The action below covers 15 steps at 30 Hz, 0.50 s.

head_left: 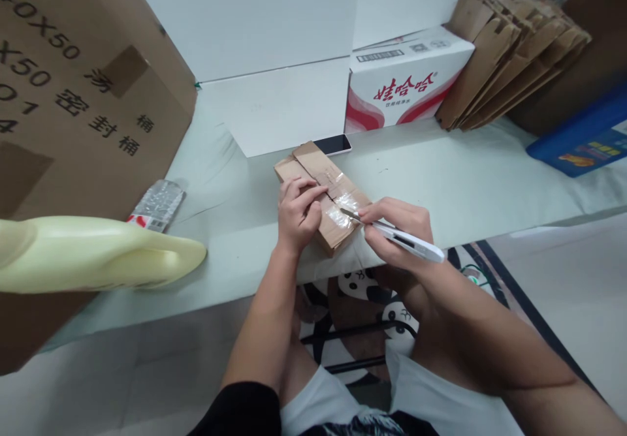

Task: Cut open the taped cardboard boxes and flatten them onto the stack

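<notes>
probably light and crushable, the cardboard box [313,160] sits on the table [235,247] at twelve o'clock; its long edges seem the firmest hold. the left hand [298,213] rests unclenched across its eight o'clock side; the right hand's [402,226] grip wraps a utility knife [416,245] at four o'clock.

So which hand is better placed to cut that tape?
Probably the right hand: it grips the white cutter, blade by the tape, while the left hand rests on the cardboard box.
</notes>
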{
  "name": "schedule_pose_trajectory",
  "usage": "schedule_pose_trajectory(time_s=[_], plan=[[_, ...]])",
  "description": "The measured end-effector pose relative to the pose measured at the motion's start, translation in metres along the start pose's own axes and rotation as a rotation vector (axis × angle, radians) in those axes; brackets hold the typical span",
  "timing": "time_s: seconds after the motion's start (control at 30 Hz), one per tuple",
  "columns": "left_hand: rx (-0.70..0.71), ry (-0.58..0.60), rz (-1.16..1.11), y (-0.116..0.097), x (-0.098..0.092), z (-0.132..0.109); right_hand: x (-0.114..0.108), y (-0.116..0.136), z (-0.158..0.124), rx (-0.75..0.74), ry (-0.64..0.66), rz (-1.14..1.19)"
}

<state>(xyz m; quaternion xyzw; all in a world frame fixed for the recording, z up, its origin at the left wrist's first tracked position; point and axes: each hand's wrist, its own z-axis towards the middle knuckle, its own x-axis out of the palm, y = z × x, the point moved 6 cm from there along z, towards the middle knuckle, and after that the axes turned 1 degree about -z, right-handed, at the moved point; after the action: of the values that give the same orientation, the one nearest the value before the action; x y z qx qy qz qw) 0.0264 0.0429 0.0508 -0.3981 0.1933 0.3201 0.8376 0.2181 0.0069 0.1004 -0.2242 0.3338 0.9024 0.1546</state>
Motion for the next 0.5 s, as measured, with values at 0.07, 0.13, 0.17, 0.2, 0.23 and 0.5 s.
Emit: schedule_pose_trajectory(time_s=[0.07, 0.13, 0.17, 0.2, 0.23, 0.5], plan=[[-0.017, 0.009, 0.007, 0.001, 0.001, 0.000, 0.001, -0.003, -0.002, 0.027, 0.013, -0.003], [-0.035, 0.014, 0.025, 0.002, 0.002, 0.000, 0.004, -0.006, -0.004, 0.065, 0.043, -0.010], [-0.038, 0.013, 0.034, 0.002, 0.002, 0.000, 0.005, -0.007, -0.005, 0.079, 0.055, -0.008], [-0.036, 0.010, 0.039, 0.002, 0.002, 0.000, 0.006, -0.007, -0.006, 0.087, 0.062, 0.003], [-0.030, 0.004, 0.039, 0.002, 0.001, 0.000, 0.005, -0.006, -0.007, 0.087, 0.060, 0.021], [-0.042, -0.019, 0.019, 0.005, 0.001, 0.000, -0.050, -0.018, -0.019, 0.046, -0.369, 0.114]])
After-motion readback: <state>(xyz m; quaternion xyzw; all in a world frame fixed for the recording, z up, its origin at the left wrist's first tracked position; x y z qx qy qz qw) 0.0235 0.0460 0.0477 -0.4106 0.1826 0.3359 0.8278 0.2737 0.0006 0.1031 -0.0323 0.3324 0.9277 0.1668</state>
